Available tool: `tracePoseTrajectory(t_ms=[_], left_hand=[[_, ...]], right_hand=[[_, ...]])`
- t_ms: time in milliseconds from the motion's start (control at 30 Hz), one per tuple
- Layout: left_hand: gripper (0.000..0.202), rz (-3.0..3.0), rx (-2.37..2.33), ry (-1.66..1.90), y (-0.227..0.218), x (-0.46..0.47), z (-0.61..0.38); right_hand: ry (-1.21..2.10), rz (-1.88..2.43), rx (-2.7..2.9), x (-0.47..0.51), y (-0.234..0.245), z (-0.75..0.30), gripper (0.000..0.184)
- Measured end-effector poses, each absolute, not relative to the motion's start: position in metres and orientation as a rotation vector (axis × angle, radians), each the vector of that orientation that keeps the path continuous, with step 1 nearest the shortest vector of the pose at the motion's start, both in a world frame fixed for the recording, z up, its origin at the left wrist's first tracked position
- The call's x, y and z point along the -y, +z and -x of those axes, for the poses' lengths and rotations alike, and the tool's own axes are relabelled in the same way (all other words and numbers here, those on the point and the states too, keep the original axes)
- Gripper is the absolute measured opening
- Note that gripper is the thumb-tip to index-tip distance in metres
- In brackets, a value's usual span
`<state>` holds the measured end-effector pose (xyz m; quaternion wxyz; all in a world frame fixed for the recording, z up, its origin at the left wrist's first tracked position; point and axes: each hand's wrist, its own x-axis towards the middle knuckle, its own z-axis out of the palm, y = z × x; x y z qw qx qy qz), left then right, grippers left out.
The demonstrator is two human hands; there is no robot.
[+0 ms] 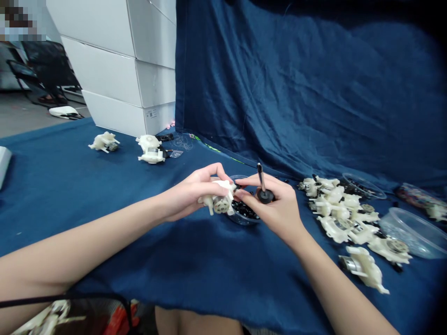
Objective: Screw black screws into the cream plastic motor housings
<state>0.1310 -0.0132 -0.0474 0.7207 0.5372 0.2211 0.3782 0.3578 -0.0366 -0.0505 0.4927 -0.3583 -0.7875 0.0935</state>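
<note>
My left hand [195, 190] is closed around a cream plastic gear housing [228, 190] with a round metal motor [221, 205] set in its near side. In my right hand [275, 200] a screwdriver [261, 179] is tucked, its metal shaft pointing up and a black round part showing at the palm. The thumb and index finger of that hand pinch together at the housing's right side; a small dark part seems to lie between them, too small to name. Just behind and below both hands stands a clear bowl [244, 219] of small black parts [246, 209], partly covered by them.
Several similar housings [337, 204] are heaped at right, one [365, 269] nearer me. A clear tub [415, 232] and a shallow bowl [365, 186] stand beside them. Two housings [151, 149] lie at back left, before stacked white boxes [115, 65]. A blue curtain [296, 83] hangs behind.
</note>
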Motion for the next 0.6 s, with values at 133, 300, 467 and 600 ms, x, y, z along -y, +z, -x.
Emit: tracePoseTrajectory(t_ms=[133, 300, 467, 600], left_hand=[[0.022, -1.352, -0.525, 0.914, -0.048, 0.016, -0.133], [0.024, -1.583, -0.581, 1.003, -0.047, 0.019, -0.135], [0.026, -1.485, -0.594, 0.974, -0.048, 0.021, -0.137], [0.026, -1.273, -0.563, 0.966, -0.046, 0.022, -0.138]], right_hand=[[0.276, 0.895, 1.863, 0.040, -0.052, -0.352, 0.013], [0.319, 0.893, 1.835, 0.044, -0.054, -0.346, 0.014], [0.393, 0.923, 1.827, 0.044, -0.053, -0.346, 0.016], [0.475, 0.959, 1.816, 0.042, -0.052, -0.351, 0.018]])
